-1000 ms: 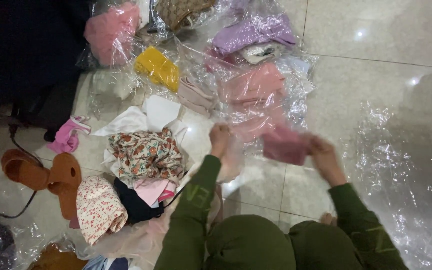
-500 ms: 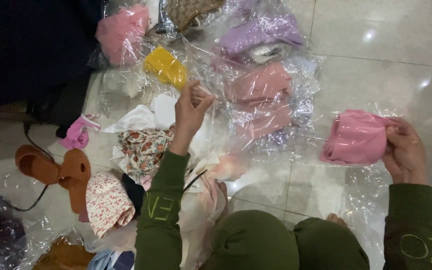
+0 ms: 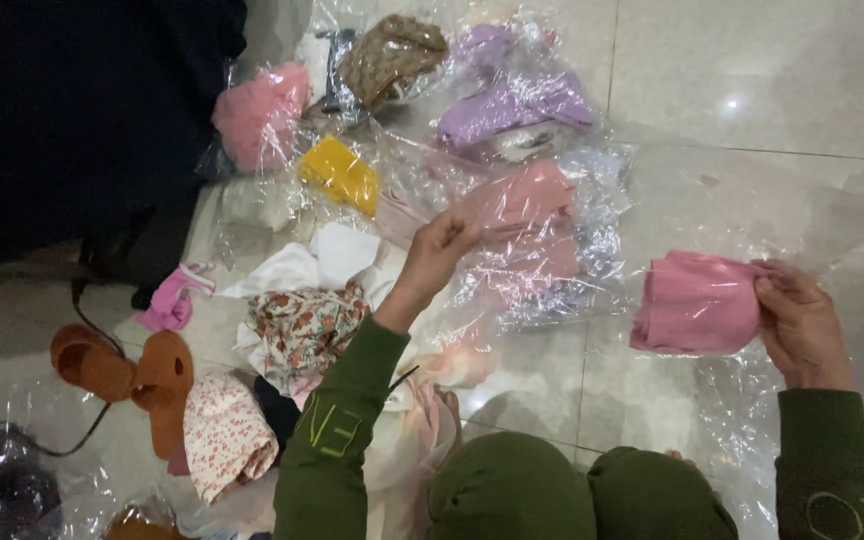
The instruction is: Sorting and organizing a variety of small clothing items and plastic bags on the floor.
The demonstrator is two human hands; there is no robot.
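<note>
On the tiled floor [image 3: 772,90], towards its right edge, the right hand [image 3: 797,325] is closed on a folded pink garment [image 3: 697,303], pinching one end so the bundle hangs clear of the tiles, just above a clear plastic sheet [image 3: 832,250]. I judge it is held out to the side this way to keep it apart from the goods in the middle. The left hand [image 3: 439,250] is raised over the middle of the floor with fingers pinched together; it seems to grip a thin edge of clear film, though the film is too faint to be sure. Just beyond it lies a pink bagged bundle [image 3: 532,200], with a purple bundle [image 3: 517,100] and a yellow one [image 3: 340,175] nearer the top edge. These wrapped pieces lie side by side, probably so each colour shows. Loose floral cloths [image 3: 307,325] sit heaped by the left sleeve, and 2 brown slippers [image 3: 127,370] rest near the left edge.

Against the frame 0.5 s back, the left hand has moved right and slightly down, from beside the yellow bundle to the pink one. The right hand and its garment have dropped a little lower, the grip unchanged.
</note>
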